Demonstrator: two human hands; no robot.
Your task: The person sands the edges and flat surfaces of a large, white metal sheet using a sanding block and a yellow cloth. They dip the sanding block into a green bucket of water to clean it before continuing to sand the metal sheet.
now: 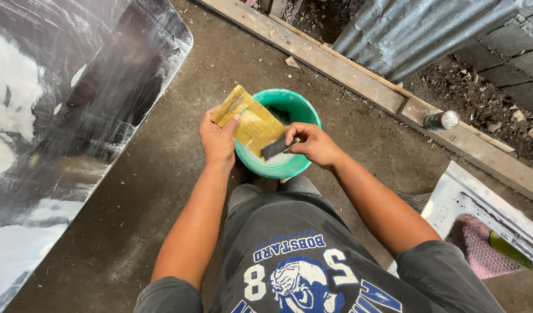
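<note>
From up here I look straight down at a concrete floor (pixel 179 145), and the biggest thing in view is a glossy black car panel (pixel 57 116) filling the left side, its surface streaked with pale patches. Along the far right runs a long wooden plank (pixel 347 72), with a sheet of corrugated metal (pixel 417 29) leaning beyond it and a small spray can (pixel 441 120) lying on the plank. At the near right sits a silvery metal panel piece (pixel 481 203).

In the middle, between my knees, stands a teal plastic bucket (pixel 298 113) on the floor. Both my hands hover over it. My left hand (pixel 218 139) holds a yellow sheet of sandpaper (pixel 250 120); the sheet sits over the near-left rim of the bucket, slanting from upper left to lower right. My left thumb lies across the face of the sheet near its left edge and the other fingers are behind it, so those fingers are clamped on the paper.

My right hand (pixel 314 144) is just to the right, over the bucket's near-right rim. Its fingers are pinched together on a small dark flat block (pixel 276 149), which sticks out leftward from the fingertips and meets the lower right corner of the sandpaper. The block lies below the sheet's edge, touching or overlapping it; I cannot tell which is on top.
</note>
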